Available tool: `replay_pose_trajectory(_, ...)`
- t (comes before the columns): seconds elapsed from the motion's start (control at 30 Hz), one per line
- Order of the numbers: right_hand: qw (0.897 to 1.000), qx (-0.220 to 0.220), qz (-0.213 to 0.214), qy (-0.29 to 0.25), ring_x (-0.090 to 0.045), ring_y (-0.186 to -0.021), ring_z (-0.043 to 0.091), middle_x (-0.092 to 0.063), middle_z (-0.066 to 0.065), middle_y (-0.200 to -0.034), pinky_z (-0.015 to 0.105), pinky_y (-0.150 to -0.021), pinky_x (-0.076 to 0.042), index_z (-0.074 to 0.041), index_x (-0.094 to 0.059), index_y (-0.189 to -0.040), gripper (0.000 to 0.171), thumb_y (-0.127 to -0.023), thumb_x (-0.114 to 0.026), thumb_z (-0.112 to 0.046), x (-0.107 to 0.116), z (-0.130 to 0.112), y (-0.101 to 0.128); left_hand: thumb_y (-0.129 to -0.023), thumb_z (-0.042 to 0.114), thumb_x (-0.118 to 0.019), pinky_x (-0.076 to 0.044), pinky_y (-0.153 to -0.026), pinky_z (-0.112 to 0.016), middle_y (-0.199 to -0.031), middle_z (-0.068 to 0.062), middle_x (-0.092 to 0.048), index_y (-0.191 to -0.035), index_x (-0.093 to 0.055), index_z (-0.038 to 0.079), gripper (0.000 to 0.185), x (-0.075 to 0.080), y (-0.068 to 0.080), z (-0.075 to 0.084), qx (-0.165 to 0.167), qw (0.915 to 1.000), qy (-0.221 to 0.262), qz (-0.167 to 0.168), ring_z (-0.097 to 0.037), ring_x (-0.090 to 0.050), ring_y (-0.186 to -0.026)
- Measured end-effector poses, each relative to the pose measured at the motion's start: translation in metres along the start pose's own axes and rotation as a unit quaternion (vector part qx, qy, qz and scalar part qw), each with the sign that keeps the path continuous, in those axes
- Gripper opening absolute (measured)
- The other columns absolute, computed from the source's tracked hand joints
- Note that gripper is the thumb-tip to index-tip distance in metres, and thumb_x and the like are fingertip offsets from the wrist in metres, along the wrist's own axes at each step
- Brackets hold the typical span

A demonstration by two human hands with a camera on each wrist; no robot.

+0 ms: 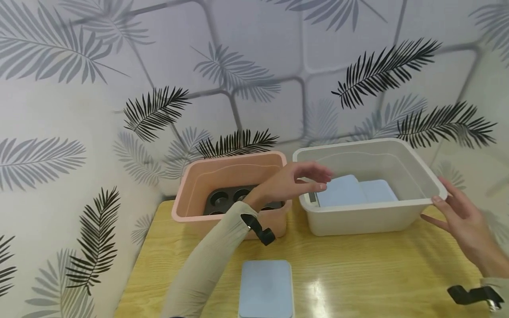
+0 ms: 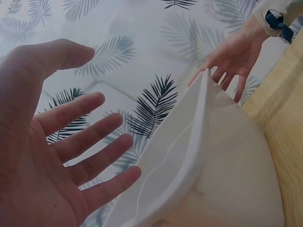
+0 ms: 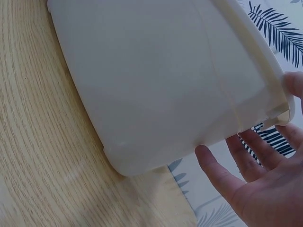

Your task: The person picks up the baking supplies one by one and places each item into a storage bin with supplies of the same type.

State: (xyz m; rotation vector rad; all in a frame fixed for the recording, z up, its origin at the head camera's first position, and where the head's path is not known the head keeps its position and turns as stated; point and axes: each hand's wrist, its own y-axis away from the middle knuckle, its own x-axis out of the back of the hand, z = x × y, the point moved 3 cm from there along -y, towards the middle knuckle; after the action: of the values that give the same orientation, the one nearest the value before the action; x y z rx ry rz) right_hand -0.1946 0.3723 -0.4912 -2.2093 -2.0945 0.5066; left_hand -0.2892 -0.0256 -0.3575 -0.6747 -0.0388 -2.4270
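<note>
White bin [image 1: 370,216] sits on the wooden surface [image 1: 358,274], right of centre, far side against the leaf-print wall [image 1: 254,66]. Inside it, two pale blue pads [image 1: 354,191] lie flat on the bottom. Left hand [image 1: 292,181] hovers at the bin's left rim, grip wide, fingers straight and spread, holding nothing; the left wrist view shows clear air between palm and rim. Right hand [image 1: 463,221] is at the bin's right corner, grip also wide, fingertips touching or just short of the rim; the right wrist view suggests a thumb tip meets the edge, though I cannot tell for sure.

Pink bin [image 1: 230,194] stands just beside, on the left, with a dark muffin tin [image 1: 234,201] in it. Another blue pad [image 1: 265,289] lies near, at the front edge.

Judgement: both hands are framing the white bin, a two-sided hold not yet made. Next move would call for both palms closing evenly on opposite rims.
</note>
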Motion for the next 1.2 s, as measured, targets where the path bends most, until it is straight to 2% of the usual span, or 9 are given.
replay_pose_trajectory(0.13, 1.000, 0.002, -0.002, 0.005, -0.063, -0.120, -0.012, -0.048, -0.009, -0.163, 0.016, -0.078, -0.064, -0.020, -0.032, -0.173, 0.065, -0.114, -0.049, 0.000, -0.002, 0.001, 0.000, -0.105, 0.013, -0.071, -0.059, -0.111, -0.036, -0.139, -0.015, -0.074, -0.145, -0.066, 0.005, 0.040, -0.006, 0.017, 0.000, -0.005, 0.9999, 0.013, 0.002, -0.010, -0.071, -0.124)
replay_pose_trajectory(0.27, 1.000, 0.006, -0.006, 0.008, -0.063, -0.121, -0.012, -0.047, -0.009, -0.164, 0.015, -0.079, -0.064, -0.021, -0.032, -0.174, 0.065, -0.114, -0.049, -0.001, -0.002, 0.003, 0.000, -0.103, 0.013, -0.074, -0.060, -0.111, -0.037, -0.140, -0.013, -0.072, -0.141, -0.068, 0.005, 0.040, -0.015, 0.037, -0.001, -0.008, 0.9998, 0.012, 0.011, -0.006, -0.068, -0.123)
replay_pose_trajectory(0.43, 1.000, 0.016, -0.021, -0.009, -0.063, -0.123, -0.011, -0.050, -0.010, -0.161, 0.016, -0.080, -0.064, -0.020, -0.032, -0.174, 0.064, -0.115, -0.045, 0.002, 0.001, 0.003, -0.002, -0.102, 0.022, -0.078, -0.056, -0.116, -0.038, -0.141, 0.004, -0.071, -0.137, -0.071, 0.020, 0.036, -0.026, 0.060, -0.001, 0.020, 0.9991, 0.012, 0.035, -0.022, -0.068, -0.131)
replay_pose_trajectory(0.5, 1.000, 0.017, -0.023, 0.005, -0.062, -0.123, -0.012, -0.048, -0.010, -0.164, 0.014, -0.079, -0.063, -0.020, -0.031, -0.174, 0.064, -0.115, -0.045, 0.001, 0.002, 0.002, -0.002, -0.102, 0.023, -0.078, -0.053, -0.119, -0.039, -0.141, 0.006, -0.071, -0.137, -0.071, 0.022, 0.035, -0.029, 0.066, -0.001, 0.022, 0.9988, 0.002, 0.044, -0.024, -0.067, -0.133)
replay_pose_trajectory(0.7, 0.999, 0.010, -0.020, 0.026, -0.061, -0.122, -0.013, -0.045, -0.010, -0.167, 0.013, -0.079, -0.062, -0.021, -0.031, -0.174, 0.064, -0.115, -0.047, -0.002, 0.002, 0.003, -0.001, -0.100, 0.013, -0.078, -0.057, -0.116, -0.041, -0.139, -0.010, -0.073, -0.136, -0.070, 0.008, 0.037, -0.034, 0.080, -0.004, -0.033, 0.9967, -0.051, 0.055, -0.023, -0.068, -0.131)
replay_pose_trajectory(0.8, 0.999, 0.006, -0.016, 0.041, -0.060, -0.122, -0.014, -0.044, -0.010, -0.168, 0.012, -0.078, -0.062, -0.023, -0.030, -0.174, 0.065, -0.115, -0.048, -0.003, 0.001, 0.003, -0.001, -0.100, 0.014, -0.078, -0.059, -0.112, -0.036, -0.136, -0.010, -0.073, -0.134, -0.071, 0.008, 0.036, -0.038, 0.088, -0.008, -0.047, 0.9953, -0.060, 0.059, -0.016, -0.068, -0.127)
replay_pose_trajectory(0.93, 0.999, 0.005, -0.013, 0.050, -0.060, -0.122, -0.014, -0.043, -0.010, -0.168, 0.011, -0.077, -0.061, -0.024, -0.030, -0.174, 0.065, -0.115, -0.048, -0.003, 0.000, 0.003, -0.001, -0.099, 0.015, -0.078, -0.060, -0.109, -0.032, -0.134, -0.006, -0.073, -0.133, -0.072, 0.012, 0.034, -0.042, 0.101, -0.011, -0.045, 0.9948, -0.061, 0.068, -0.010, -0.066, -0.125)
replay_pose_trajectory(1.07, 0.999, 0.007, -0.014, 0.036, -0.060, -0.122, -0.013, -0.043, -0.009, -0.168, 0.012, -0.078, -0.062, -0.023, -0.029, -0.174, 0.065, -0.115, -0.047, -0.002, -0.001, 0.002, -0.001, -0.099, 0.018, -0.078, -0.060, -0.110, -0.036, -0.131, -0.001, -0.073, -0.132, -0.072, 0.015, 0.033, -0.048, 0.113, -0.015, -0.031, 0.9949, -0.066, 0.069, -0.008, -0.066, -0.125)
replay_pose_trajectory(1.2, 0.996, -0.006, -0.003, 0.087, -0.057, -0.122, -0.016, -0.036, -0.012, -0.175, 0.009, -0.077, -0.059, -0.028, -0.027, -0.175, 0.065, -0.117, -0.047, -0.009, -0.001, 0.003, -0.001, -0.100, 0.019, -0.077, -0.061, -0.108, -0.036, -0.131, -0.002, -0.073, -0.132, -0.072, 0.015, 0.032, -0.053, 0.125, -0.021, -0.032, 0.9934, -0.077, 0.078, -0.008, -0.067, -0.122)
